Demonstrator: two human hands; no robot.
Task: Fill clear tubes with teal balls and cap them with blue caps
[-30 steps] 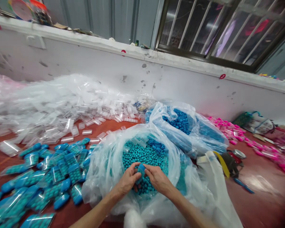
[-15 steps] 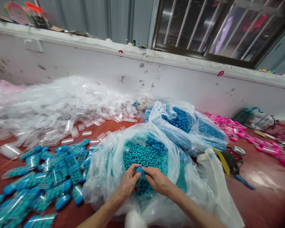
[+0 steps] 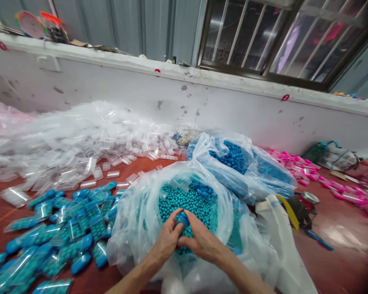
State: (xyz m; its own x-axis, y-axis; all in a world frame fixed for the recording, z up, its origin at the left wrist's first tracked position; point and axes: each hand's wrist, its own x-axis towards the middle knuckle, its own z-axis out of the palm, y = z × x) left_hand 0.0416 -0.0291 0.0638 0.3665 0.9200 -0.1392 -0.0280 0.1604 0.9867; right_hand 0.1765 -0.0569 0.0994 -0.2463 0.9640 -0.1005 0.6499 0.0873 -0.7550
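Observation:
My left hand (image 3: 167, 241) and my right hand (image 3: 202, 241) meet over an open clear plastic bag (image 3: 131, 220) full of small teal balls (image 3: 184, 200). Together they grip one small container with a blue cap (image 3: 182, 219) just above the balls. The container's body is mostly hidden by my fingers. Several loose blue caps (image 3: 202, 188) lie on the balls at the far side of the bag.
Filled blue-capped containers (image 3: 64, 232) lie heaped on the red table at left. A big pile of empty clear containers (image 3: 79, 139) spreads behind them. A second bag of blue caps (image 3: 233, 157) sits beyond, pink containers (image 3: 300, 169) at right, a white wall behind.
Both hands stayed together on the container over the balls; the fingers closed tighter around it and the blue cap now points up and away. The view shifted slightly.

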